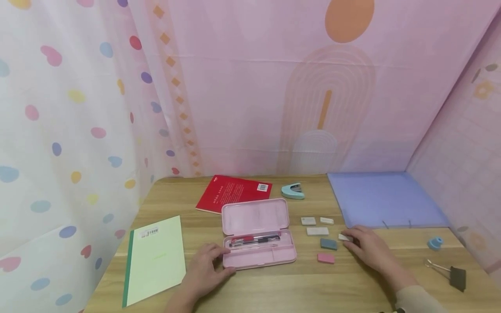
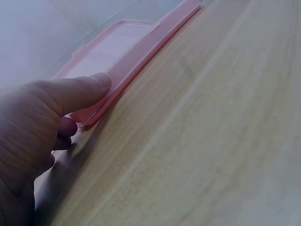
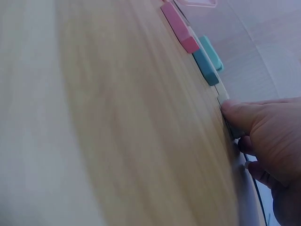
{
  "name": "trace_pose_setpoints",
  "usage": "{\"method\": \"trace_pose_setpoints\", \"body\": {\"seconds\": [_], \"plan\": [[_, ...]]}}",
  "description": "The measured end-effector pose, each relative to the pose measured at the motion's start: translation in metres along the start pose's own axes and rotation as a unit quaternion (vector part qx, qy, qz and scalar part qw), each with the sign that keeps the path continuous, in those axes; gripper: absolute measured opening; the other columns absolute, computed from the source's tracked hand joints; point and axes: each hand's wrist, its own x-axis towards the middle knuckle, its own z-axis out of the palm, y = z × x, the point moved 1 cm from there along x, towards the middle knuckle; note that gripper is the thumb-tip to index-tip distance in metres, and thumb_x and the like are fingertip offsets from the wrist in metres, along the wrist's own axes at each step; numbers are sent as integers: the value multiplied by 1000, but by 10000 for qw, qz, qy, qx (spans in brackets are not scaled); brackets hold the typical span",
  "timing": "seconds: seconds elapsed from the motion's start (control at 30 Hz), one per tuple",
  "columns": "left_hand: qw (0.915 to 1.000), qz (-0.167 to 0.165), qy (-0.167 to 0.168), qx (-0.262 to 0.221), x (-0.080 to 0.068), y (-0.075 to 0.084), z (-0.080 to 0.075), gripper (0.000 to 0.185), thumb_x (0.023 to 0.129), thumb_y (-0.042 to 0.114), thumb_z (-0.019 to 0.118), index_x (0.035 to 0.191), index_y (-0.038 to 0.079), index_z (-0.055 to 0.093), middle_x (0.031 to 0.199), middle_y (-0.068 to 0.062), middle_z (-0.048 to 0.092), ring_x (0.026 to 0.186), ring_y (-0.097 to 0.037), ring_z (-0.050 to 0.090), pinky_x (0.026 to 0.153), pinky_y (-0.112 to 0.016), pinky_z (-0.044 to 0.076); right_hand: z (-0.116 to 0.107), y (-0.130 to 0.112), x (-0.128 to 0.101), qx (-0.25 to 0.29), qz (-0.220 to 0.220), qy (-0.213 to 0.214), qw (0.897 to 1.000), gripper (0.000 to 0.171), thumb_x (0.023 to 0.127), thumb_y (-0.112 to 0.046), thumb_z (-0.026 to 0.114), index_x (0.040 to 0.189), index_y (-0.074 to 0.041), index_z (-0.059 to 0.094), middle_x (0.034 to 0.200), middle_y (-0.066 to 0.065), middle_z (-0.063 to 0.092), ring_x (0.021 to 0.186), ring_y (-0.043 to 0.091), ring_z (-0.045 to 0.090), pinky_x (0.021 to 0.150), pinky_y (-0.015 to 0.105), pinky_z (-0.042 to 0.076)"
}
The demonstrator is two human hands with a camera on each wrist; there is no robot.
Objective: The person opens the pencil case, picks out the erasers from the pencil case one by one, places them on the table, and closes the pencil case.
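An open pink pencil case [image 1: 255,234] lies on the table with its lid tipped back; red and black pens [image 1: 254,238] lie in its rear compartment. My left hand [image 1: 205,267] grips its left end, thumb along the front wall and fingers round the corner, as the left wrist view shows. Between thumb and fingers, my right hand [image 1: 365,245] pinches a small white eraser [image 1: 344,237] at table level. Left of that hand sit a blue eraser [image 1: 328,244], a pink eraser [image 1: 326,258] and several whitish erasers [image 1: 317,231]. The right hand partly covers its eraser.
A pale green notebook [image 1: 156,261] lies at left, a red booklet [image 1: 231,193] behind the case. Farther back are a light blue stapler [image 1: 292,191] and a blue folder [image 1: 383,198]. At right lie a small blue object [image 1: 435,243] and a black binder clip [image 1: 457,278]. Curtains hang behind.
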Motion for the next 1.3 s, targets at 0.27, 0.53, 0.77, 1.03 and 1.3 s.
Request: {"method": "trace_pose_setpoints", "body": {"seconds": [0.27,0.53,0.77,1.03,1.3], "plan": [[10000,-9,-52,21,-1,0,0,47,68,53,81,104,25,71,95,19,57,90,-1,49,81,-29,51,4,-1,4,232,270,-152,9993,20,82,-14,76,102,-13,72,87,-10,59,73,4,49,62,29,46],[9997,23,-153,169,1,5,-5,49,69,52,82,106,23,71,96,16,56,89,-3,48,80,-31,50,-4,-15,12,254,488,-144,9984,29,84,-22,75,110,-10,70,97,-1,62,84,16,59,75,40,52],[9994,-231,-253,110,21,14,-28,57,71,44,83,121,21,66,114,5,55,104,-17,53,90,-42,50,-9,-60,51,913,410,-313,9945,40,88,-29,71,123,-12,64,116,6,64,102,25,61,85,48,50],[9987,241,-302,335,70,16,-48,92,68,47,84,145,23,40,143,-7,39,127,-29,43,91,-52,49,13,-92,102,1546,687,-1090,9796,53,88,-35,70,134,-15,54,122,5,62,111,23,57,91,45,49],[9936,71,-971,565,92,3,-41,102,69,52,81,152,23,28,150,-8,36,136,-31,35,100,-54,41,29,-105,125,1802,1035,-1594,9651,68,87,-40,69,147,-35,37,131,1,56,118,22,54,94,49,47]]}}
